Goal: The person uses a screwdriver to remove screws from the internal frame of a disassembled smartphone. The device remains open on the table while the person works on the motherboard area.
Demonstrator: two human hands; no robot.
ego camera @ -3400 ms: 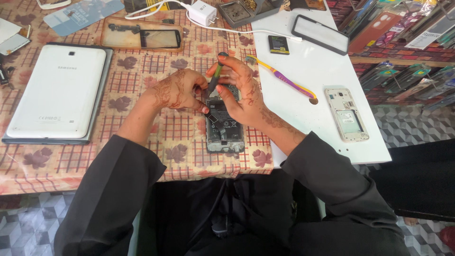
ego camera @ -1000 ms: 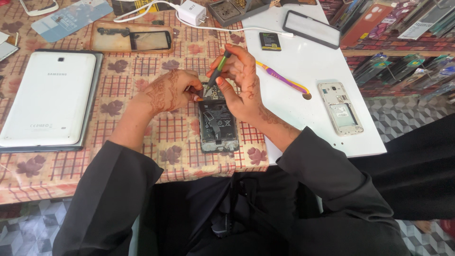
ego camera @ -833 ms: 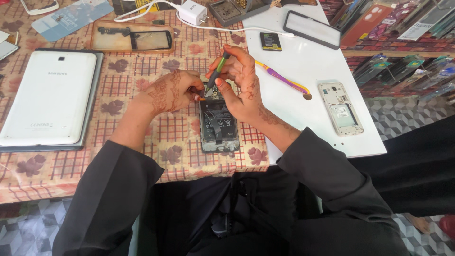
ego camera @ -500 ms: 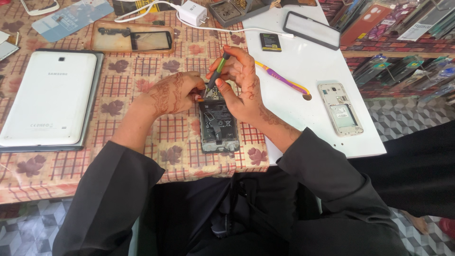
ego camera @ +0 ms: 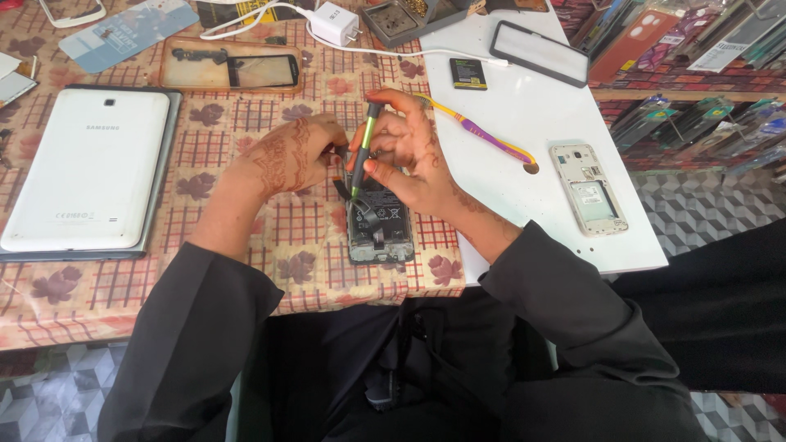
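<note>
Green-handled screwdriver (ego camera: 361, 151) is sitting pinched in your right hand (ego camera: 409, 160), tip down in the opened phone (ego camera: 375, 221) just below; your left hand (ego camera: 286, 155) is bracing its top edge. Slipping risks gouging the board.

Long black sleeves cover both arms down to the wrists. The left hand (ego camera: 286, 155) and right hand (ego camera: 413, 160) carry dark patterned henna drawings.
</note>
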